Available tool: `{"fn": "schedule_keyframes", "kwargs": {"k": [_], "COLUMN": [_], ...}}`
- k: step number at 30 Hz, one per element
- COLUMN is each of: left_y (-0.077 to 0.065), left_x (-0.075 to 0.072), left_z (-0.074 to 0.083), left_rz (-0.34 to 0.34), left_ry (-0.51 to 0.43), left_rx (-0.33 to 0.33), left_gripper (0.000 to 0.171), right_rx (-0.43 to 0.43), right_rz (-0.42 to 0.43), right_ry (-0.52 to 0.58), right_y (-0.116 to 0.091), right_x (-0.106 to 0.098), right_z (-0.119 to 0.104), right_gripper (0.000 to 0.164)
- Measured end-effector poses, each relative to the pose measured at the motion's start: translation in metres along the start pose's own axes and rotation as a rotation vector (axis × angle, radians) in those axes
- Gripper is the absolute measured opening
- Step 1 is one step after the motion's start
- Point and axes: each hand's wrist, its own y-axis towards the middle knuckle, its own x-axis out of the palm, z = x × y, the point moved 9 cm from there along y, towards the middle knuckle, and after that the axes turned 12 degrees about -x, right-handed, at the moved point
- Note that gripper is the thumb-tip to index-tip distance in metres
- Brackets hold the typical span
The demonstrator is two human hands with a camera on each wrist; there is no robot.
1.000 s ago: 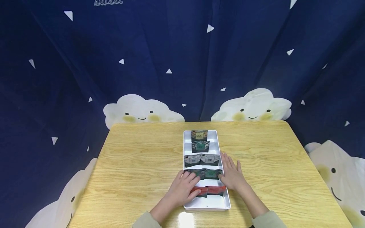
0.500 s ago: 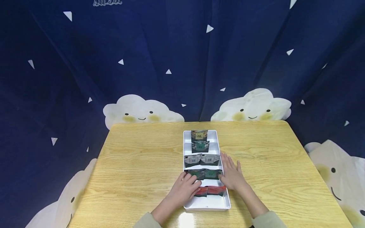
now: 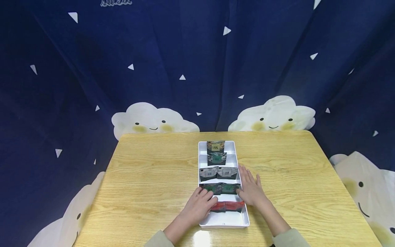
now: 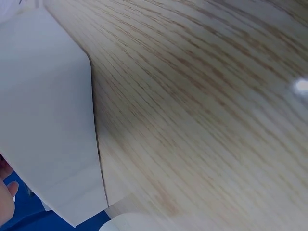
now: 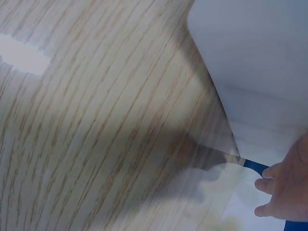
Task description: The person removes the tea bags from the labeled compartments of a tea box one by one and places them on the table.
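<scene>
A long white divided tray (image 3: 223, 221) stands on the table in the head view. My left hand (image 3: 198, 206) reaches over its near left side, with bent fingers gripping the left red packet (image 3: 218, 206); the thumb and the packet's left end are hidden. Beside that is another red packet (image 3: 235, 206). My right hand (image 3: 252, 190) rests along the tray's right wall, long fingers straight outside, thumb by the rim near the right dark green packet (image 3: 230, 188). In the wrist views, the tray's outer wall (image 4: 53, 110) fills one side, with a few fingers of the right hand (image 5: 288, 190) beyond.
Further compartments hold two grey packets (image 3: 208, 174), a single green-labelled packet (image 3: 217, 158) and a yellow-labelled packet (image 3: 215, 146). The left dark green packet (image 3: 212, 188) lies just beyond my left fingers. Wooden table (image 3: 148, 171) extends on both sides; a navy curtain (image 3: 172, 41) hangs behind.
My left hand has drawn back slightly from over the packets, its thumb dropping out of sight. The left red packet has shifted a little to the right. The right hand stays put.
</scene>
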Motion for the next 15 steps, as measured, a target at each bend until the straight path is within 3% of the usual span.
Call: {"fn": "schedule_keyframes", "kwargs": {"k": [7,15], "left_y": [0.004,0.018], "left_x": [-0.013,-0.045], "left_z": [-0.004,-0.015], "left_rz": [0.052,0.048], "left_ry": [-0.054,-0.075], "left_rx": [-0.043,-0.107], "left_gripper": [0.009,0.008], "right_rx": [0.005,0.009], "right_rz": [-0.006,-0.011], "right_ry": [0.005,0.008], "right_y": [0.001,0.001], "right_x": [0.001,0.001], "right_z": [0.000,0.000], "right_gripper": [0.086,0.086]}}
